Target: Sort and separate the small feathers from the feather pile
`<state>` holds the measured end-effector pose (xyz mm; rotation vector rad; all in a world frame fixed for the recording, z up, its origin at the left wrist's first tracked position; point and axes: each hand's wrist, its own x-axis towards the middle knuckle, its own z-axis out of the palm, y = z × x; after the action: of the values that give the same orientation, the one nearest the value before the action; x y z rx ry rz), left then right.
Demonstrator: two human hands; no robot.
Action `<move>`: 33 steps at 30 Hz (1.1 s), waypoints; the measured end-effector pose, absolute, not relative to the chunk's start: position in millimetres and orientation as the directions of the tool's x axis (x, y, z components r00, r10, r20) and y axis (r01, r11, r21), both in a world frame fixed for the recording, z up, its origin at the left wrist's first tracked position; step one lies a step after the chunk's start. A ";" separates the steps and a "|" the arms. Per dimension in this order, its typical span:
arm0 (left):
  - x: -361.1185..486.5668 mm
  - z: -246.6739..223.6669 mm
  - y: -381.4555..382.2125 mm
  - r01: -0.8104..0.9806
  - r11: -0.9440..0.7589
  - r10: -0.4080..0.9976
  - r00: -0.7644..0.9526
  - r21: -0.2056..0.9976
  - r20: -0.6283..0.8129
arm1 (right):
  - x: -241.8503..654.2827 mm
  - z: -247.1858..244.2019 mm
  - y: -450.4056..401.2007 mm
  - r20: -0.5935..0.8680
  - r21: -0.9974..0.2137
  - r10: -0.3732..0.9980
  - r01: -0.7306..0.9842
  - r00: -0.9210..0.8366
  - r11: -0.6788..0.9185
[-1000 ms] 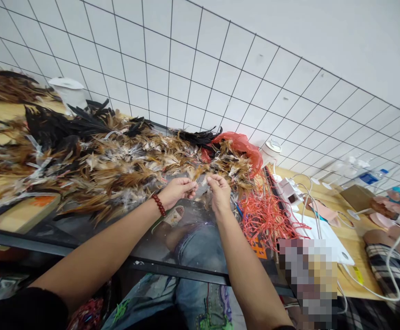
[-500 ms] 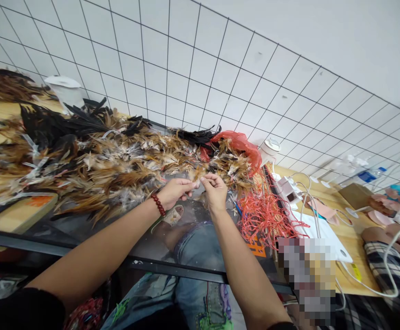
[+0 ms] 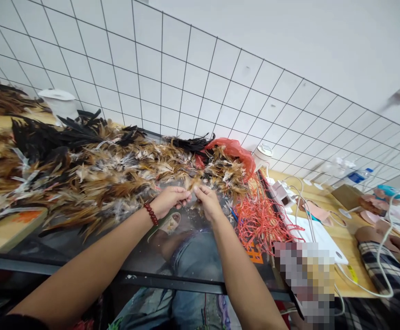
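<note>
Head camera view: both hands met at the near edge of a large heap of feathers (image 3: 93, 169) on a glass-topped table (image 3: 83, 240). The left hand (image 3: 168, 200) and right hand (image 3: 207, 201) each pinched, fingertips almost touching, a small brown feather (image 3: 190, 182) held just above the glass. Judging by the heap, nearly all the work remained: it spread wide, unsorted, soft and wispy, brown and tan with glossy black plumes at the back. Beside the right hand lay a tangle of thin red ties (image 3: 265, 220), stiff and wiry. A crumpled red plastic bag (image 3: 236, 149) sat behind.
</note>
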<state>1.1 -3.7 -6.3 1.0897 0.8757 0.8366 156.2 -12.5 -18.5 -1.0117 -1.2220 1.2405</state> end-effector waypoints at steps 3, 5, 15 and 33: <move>0.0 -4.2 -6.0 -0.127 0.374 0.792 0.559 0.918 -0.245 | 161.6 -13.7 -17.4 0.012 -0.972 0.949 -0.228 -0.315 -0.063; -0.7 -2.8 -7.0 -0.139 0.403 0.755 0.609 0.905 -0.243 | 163.8 -12.7 -18.0 0.000 -0.957 0.948 -0.275 -0.318 -0.092; -1.1 0.5 -8.9 -0.146 0.444 0.734 0.625 0.884 -0.265 | 162.9 -13.6 -12.8 0.091 -0.966 0.991 -0.252 -0.095 0.064; 15.1 -12.7 -9.0 -0.519 0.227 0.956 0.282 0.824 -0.085 | 133.5 -23.0 -15.7 0.325 -0.918 0.897 -0.130 0.298 0.376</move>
<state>15.1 -9.0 -12.7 0.7779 0.6856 1.1338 133.5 -15.7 -23.0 -0.9318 -1.0306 0.8329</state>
